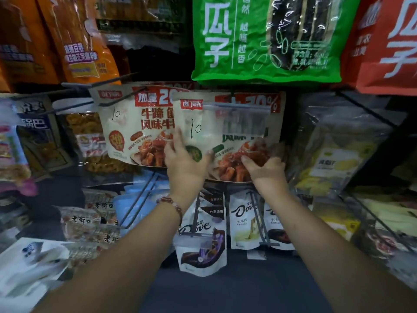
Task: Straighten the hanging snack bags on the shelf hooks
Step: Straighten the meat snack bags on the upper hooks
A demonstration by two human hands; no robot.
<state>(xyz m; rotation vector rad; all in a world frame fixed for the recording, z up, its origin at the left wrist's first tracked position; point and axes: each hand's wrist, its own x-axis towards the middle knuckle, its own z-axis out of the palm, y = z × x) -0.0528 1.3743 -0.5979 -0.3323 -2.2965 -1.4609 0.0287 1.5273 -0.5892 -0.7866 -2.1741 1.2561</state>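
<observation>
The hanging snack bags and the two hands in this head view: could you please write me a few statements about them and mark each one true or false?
1. Both hands hold the same beige snack bag. True.
2. The left hand wears a beaded bracelet at its wrist. True.
3. The right hand holds the green bag. False: the green bag hangs above, untouched.
4. The Dove pouches hang above the hands. False: they hang below.
5. A "10" is handwritten on the held bag. True.
</observation>
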